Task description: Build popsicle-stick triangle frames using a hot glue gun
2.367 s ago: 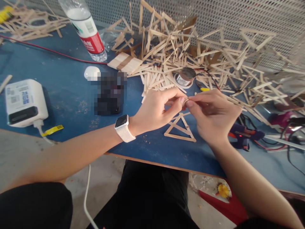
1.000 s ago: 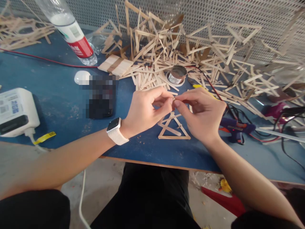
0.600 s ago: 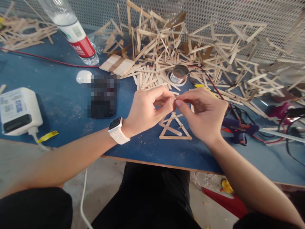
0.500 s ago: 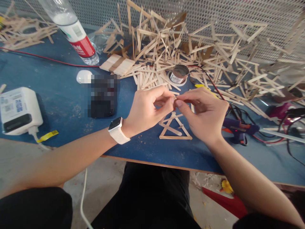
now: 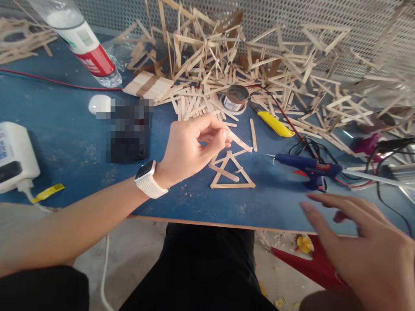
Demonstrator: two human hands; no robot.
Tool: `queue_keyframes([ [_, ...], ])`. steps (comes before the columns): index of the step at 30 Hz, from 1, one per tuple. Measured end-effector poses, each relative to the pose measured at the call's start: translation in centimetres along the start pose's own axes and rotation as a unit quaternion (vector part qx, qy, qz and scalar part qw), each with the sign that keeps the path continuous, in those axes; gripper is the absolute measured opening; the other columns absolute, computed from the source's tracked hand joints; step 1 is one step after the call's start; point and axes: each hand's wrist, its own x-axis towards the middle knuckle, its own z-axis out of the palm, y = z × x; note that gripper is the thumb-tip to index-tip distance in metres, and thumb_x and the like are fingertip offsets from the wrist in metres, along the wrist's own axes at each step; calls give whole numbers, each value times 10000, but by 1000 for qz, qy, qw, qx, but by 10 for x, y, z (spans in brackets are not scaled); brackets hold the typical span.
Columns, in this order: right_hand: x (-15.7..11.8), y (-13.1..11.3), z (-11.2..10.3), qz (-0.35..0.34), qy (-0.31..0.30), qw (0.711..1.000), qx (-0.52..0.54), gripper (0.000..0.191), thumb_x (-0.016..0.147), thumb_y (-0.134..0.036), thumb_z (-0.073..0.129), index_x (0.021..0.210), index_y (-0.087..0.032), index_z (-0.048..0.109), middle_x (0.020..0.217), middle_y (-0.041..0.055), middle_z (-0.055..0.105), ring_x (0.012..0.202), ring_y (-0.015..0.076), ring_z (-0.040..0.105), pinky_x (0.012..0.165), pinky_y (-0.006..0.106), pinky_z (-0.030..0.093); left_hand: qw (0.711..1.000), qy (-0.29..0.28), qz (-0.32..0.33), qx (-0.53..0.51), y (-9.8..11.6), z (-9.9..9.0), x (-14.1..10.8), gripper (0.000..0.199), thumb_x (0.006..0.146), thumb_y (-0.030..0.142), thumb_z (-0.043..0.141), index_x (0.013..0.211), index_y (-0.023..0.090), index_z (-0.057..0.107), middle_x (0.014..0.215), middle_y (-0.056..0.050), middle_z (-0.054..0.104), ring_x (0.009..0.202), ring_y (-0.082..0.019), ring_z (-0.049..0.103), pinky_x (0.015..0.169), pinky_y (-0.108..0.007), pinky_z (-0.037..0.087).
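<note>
My left hand (image 5: 196,140), with a watch on the wrist, pinches the end of a popsicle stick (image 5: 240,141). This stick joins other sticks at its right end, above the table. Just below lies a triangle of popsicle sticks (image 5: 231,185) on the blue table (image 5: 194,211); whether the held sticks touch it I cannot tell. My right hand (image 5: 359,237) is off to the right with its fingers apart and nothing in them. Nearest to it is a blue hot glue gun (image 5: 301,162), lying on the table with its nozzle pointing left.
Behind, a heap of popsicle sticks (image 5: 207,56) leans on a mesh panel. A yellow utility knife (image 5: 275,124), a small tin (image 5: 236,98) and a loose stick (image 5: 253,134) lie ahead. On the left are a water bottle (image 5: 94,56), a blurred dark object (image 5: 128,134) and a white power bank (image 5: 19,153).
My right hand has let go at the pinch and moved right and down, opening its fingers. My left hand keeps its pinch, and the joined sticks and knife now show. The view has shifted slightly.
</note>
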Motion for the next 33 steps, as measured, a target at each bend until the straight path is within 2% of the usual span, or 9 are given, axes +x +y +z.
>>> queue_keyframes([
  [3,-5,39,10,133,90,987,-28,485,903,-613,756,1201,-238,826,1096,108,796,751,278,710,738,463,536,1000,-6,8,3,0,0,0,173,1086,286,685,964,169,719,923,-43,855,838,-158,859,753,-212,706],
  [6,12,62,29,152,74,983,67,651,811,-649,814,1323,-247,791,1241,134,809,889,312,788,759,451,572,1000,-7,21,10,2,1,1,159,1083,265,684,964,166,722,904,-40,854,828,-149,855,748,-197,696],
  [9,38,70,43,127,40,987,84,538,653,-616,943,1052,-264,859,896,108,829,735,307,767,636,426,545,1000,-4,18,8,3,1,1,158,1078,264,686,961,164,722,883,-38,851,819,-146,852,752,-192,694],
  [12,60,72,50,93,22,989,112,378,677,-489,979,988,-305,868,909,88,850,740,295,783,681,426,577,1000,-4,12,-6,1,2,0,163,1072,271,697,955,160,719,895,-47,852,827,-147,855,756,-187,691],
  [15,71,74,53,70,-3,987,143,326,697,-498,973,897,-271,849,756,50,812,646,273,756,584,382,555,1000,-2,3,-10,0,3,-1,171,1076,289,696,961,164,720,907,-48,850,830,-147,855,760,-194,696],
  [20,74,77,51,59,-139,974,168,298,820,-502,907,657,-297,763,550,12,699,487,226,671,446,326,491,1000,-3,3,-7,1,2,-1,169,1082,277,689,966,158,722,921,-49,851,837,-139,851,777,-201,701],
  [25,79,62,52,16,-58,971,231,303,921,-517,831,750,-272,786,568,33,672,457,207,629,423,336,482,1000,-8,19,-11,1,1,-1,168,1078,242,685,940,155,723,911,-44,845,813,-122,836,751,-183,687],
  [28,91,35,53,-68,42,929,362,384,950,-549,812,721,-258,713,690,77,716,529,211,663,493,377,559,1000,-5,18,-8,1,1,-1,167,1080,238,678,944,156,729,903,-41,840,814,-120,834,748,-178,683],
  [33,112,-7,66,-137,58,906,396,457,993,-701,689,838,-274,637,781,51,704,433,142,530,477,400,494,1000,-6,3,-5,2,2,-2,160,1082,245,670,952,167,723,916,-39,837,837,-134,841,770,-202,694],
])
